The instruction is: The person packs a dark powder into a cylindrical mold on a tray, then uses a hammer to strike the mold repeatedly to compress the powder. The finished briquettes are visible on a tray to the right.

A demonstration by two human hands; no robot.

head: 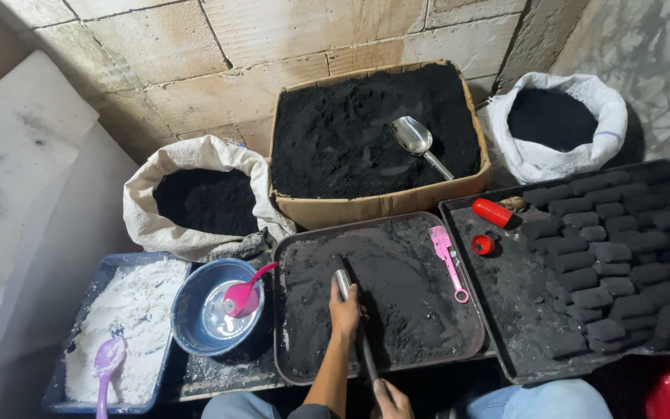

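My left hand (pixel 344 310) grips a short metal tube (pixel 341 281) that stands slanted in black powder on a dark round-cornered tray (pixel 284 256). A thin dark rod (pixel 367 351) runs from the tube back toward me. At the bottom edge, my right hand (pixel 391 400) is closed around the rod's near end. A pink plastic scraper (pixel 448 260) lies on the powder at the tray's right side.
A cardboard box (pixel 374 206) of black powder with a metal scoop (pixel 419 142) sits behind. White sacks (pixel 195 163) (pixel 575 159) flank it. At right, a black tray (pixel 521 310) holds several black briquettes and red caps (pixel 492 212). At left are a blue bowl (pixel 191 299) and a white-powder tub (pixel 129 310).
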